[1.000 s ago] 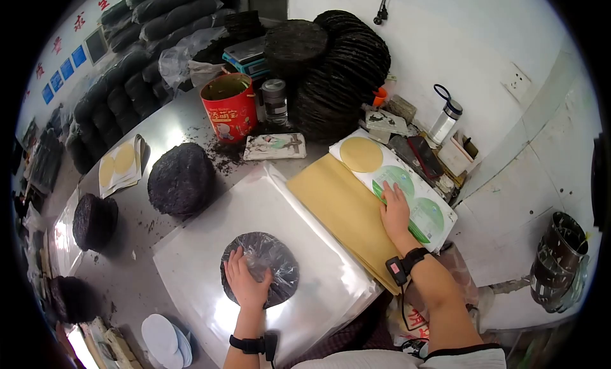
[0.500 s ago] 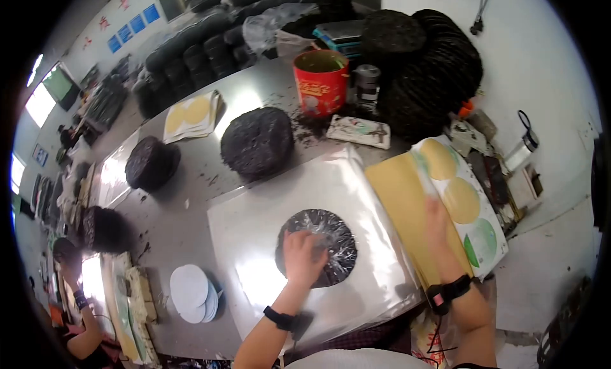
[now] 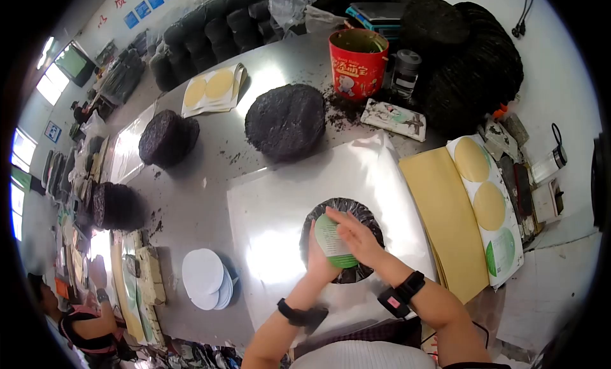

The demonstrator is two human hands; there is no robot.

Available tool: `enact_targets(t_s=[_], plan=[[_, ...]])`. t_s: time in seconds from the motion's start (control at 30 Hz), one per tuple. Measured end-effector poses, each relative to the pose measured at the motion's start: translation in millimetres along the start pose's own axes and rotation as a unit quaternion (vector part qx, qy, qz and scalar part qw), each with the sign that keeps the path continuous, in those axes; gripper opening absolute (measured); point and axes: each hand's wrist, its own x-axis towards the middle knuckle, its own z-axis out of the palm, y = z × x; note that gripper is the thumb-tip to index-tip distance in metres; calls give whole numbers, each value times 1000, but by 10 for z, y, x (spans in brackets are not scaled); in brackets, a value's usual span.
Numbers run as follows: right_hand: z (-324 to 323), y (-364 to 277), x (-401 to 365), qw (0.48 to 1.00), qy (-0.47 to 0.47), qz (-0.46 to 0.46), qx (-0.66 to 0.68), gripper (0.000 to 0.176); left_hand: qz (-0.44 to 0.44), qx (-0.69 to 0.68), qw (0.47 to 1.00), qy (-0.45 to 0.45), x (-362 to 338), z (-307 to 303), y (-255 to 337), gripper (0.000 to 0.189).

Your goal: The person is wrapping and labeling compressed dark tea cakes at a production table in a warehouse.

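Note:
A round green-and-white sticker label (image 3: 331, 242) with printed text is between my hands, over a dark disc wrapped in clear, crinkled plastic (image 3: 370, 219). My left hand (image 3: 321, 264) is at the label's left and lower edge, some of its fingers hidden behind it. Across the label's right side lie the fingers of my right hand (image 3: 359, 240), pinching it near the edge. Whether the label touches the wrapped disc is hidden. Beneath the disc is a stack of clear plastic sheets (image 3: 267, 207) on the metal table.
Label sheets (image 3: 489, 207) and yellow backing paper (image 3: 439, 210) lie at right. White round discs (image 3: 202, 273) are at left. Dark round blocks (image 3: 285, 122) and a red bucket (image 3: 358, 63) stand behind. Another person (image 3: 89, 324) works at far left.
My right hand has come left from the label sheets to above the wrapped disc. A green-and-white label now shows between both hands. My left hand has shifted off the disc's middle.

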Motion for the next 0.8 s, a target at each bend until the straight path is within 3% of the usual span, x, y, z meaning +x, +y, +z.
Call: enact_targets(t_s=[0.07, 0.1, 0.13, 0.17, 0.2, 0.23, 0.27, 0.3, 0.37, 0.4, 0.43, 0.5, 0.53, 0.67, 0.73, 0.77, 0.8], plan=[[5, 143, 31, 979, -6, 38, 199, 67, -2, 11, 999, -42, 57, -427, 102, 54], [15, 125, 27, 994, -25, 27, 106, 68, -6, 14, 998, -68, -4, -555, 131, 54], [7, 91, 47, 999, -39, 11, 10, 69, -13, 160, 980, -115, -88, -587, 138, 56], [0, 42, 66, 995, -55, -9, -87, 70, -13, 198, 974, -106, -179, -501, 89, 57], [100, -34, 23, 927, -75, -103, -353, 71, -14, 239, 966, -94, -204, -406, 67, 58], [120, -77, 38, 913, -81, -103, -385, 70, -11, 277, 957, -87, -222, -363, 41, 58], [148, -117, 15, 899, -90, -100, -416, 70, -20, 227, 968, -104, -265, -398, -4, 60], [165, -143, 17, 883, -98, -101, -448, 70, -65, 103, 986, -110, -260, -490, -50, 60], [173, -84, 27, 868, -101, -106, -474, 71, -141, -145, 973, -111, -204, -677, -234, 61], [191, -88, 35, 859, -99, -109, -491, 71, -164, -334, 928, 19, -182, -732, -222, 63], [231, -86, -5, 851, -99, -105, -505, 72, -106, -29, 993, 50, -181, -739, -125, 65], [286, -104, 23, 832, -136, -60, -534, 72, -87, 50, 992, -75, -192, -412, -6, 72], [302, -29, 2, 846, -127, -68, -514, 70, -33, 187, 982, -10, -239, -248, 70, 77], [-46, -201, 82, 890, -157, -55, -425, 57, -63, 167, 984, -11, -292, -217, -28, 79], [-343, -337, 3, 918, 113, -79, -372, 50, -33, 217, 973, -72, -283, -286, 27, 78], [-343, -333, -97, 956, 201, 31, -212, 48, -24, 242, 965, -102, -291, -350, 60, 78], [-539, 38, -170, 972, 92, 207, -59, 46, -34, 226, 967, -112, -321, -444, 77, 72]])
